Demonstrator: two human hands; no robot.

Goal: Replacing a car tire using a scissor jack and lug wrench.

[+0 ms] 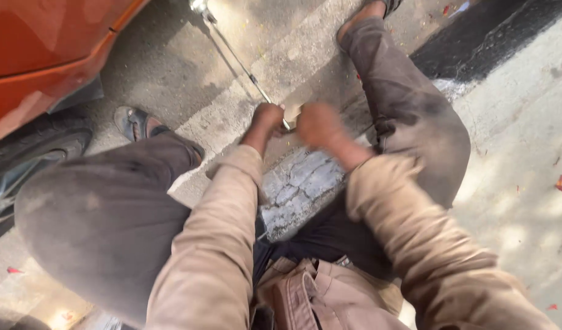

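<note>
Item: long metal rod (pixel 244 67), thin and silver-grey, with a shiny fitting at its far end.

Location: it lies low over the pavement (pixel 171 67), running from the two hands at the centre of the view out toward 11 o'clock, where its bright tip sits near the top edge. Partway along there is a small collar or joint. The near end disappears between the hands.

Grip: left hand (pixel 267 119) is curled into a fist around the near end; right hand (pixel 319 125) is also curled closed just beside it at 3 o'clock, and appears to hold the same end, though blur hides the exact contact. Both sleeves are tan.

Handling, as judged: steel, so stiff and fairly heavy for its thinness; it looks unlikely to bend. The smooth surface could slip in a dusty palm. Best taken at the near end with both hands close together, as here, for leverage; the far end does the work.

Surroundings: an orange car body (pixel 43 43) at 10 o'clock with a black tyre (pixel 30 153) beneath it at 9 o'clock. The person crouches, knees in grey-brown trousers wide apart, a sandal (pixel 133 124) at 10 o'clock. A cracked patch of concrete (pixel 302 180) lies just below the hands at 6 o'clock. A dark strip of asphalt (pixel 476 43) runs at 1 o'clock.
</note>
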